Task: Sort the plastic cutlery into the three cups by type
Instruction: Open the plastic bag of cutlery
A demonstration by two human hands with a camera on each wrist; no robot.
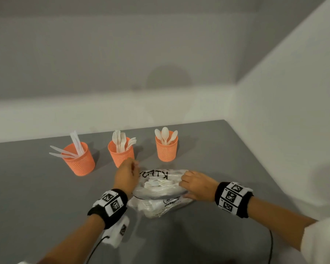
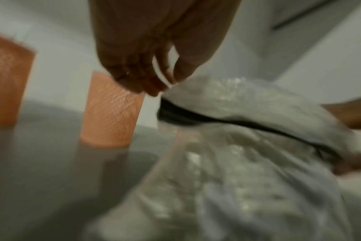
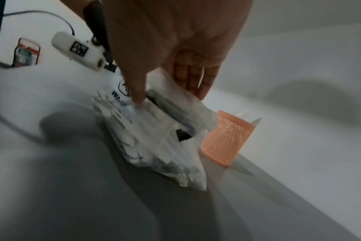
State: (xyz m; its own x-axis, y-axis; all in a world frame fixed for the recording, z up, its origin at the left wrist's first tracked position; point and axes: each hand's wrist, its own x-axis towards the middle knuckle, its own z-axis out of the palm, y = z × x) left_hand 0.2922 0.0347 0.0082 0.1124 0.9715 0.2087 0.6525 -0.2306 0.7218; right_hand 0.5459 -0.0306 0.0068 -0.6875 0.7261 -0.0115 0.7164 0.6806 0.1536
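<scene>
The clear plastic bag (image 1: 160, 189) of white cutlery lies on the grey worktop (image 1: 36, 197) right in front of me, between my two hands. Its mouth is spread, and through the opening I see a small heap of loose pieces (image 1: 158, 182), a fork's tines among them. Black lettering runs across the far side of the bag and a warning print across the near side.

My left hand (image 1: 127, 175) is at the bag's left edge, fingers curled, pinching the film between thumb and fingertips (image 2: 165, 78); the left wrist view is blurred, but the pinch on the rim shows. My right hand (image 1: 196, 184) is at the bag's right edge, thumb pressed down on one layer of the film and fingers curled behind another, so it grips the bag too. The hands are apart, one on each side of the opening.

Beyond the bag stand three orange perforated cups in a row. The left cup (image 1: 78, 159) holds knives, two of them leaning out to the left over the rim. The middle cup (image 1: 121, 152), just behind my left hand, holds forks with tines up. The right cup (image 1: 166, 149) holds spoons with bowls up. All three stand apart from the bag.

Both wrists wear black bands with square black-and-white markers (image 1: 231, 197), and thin black cables trail back along the worktop.
</scene>
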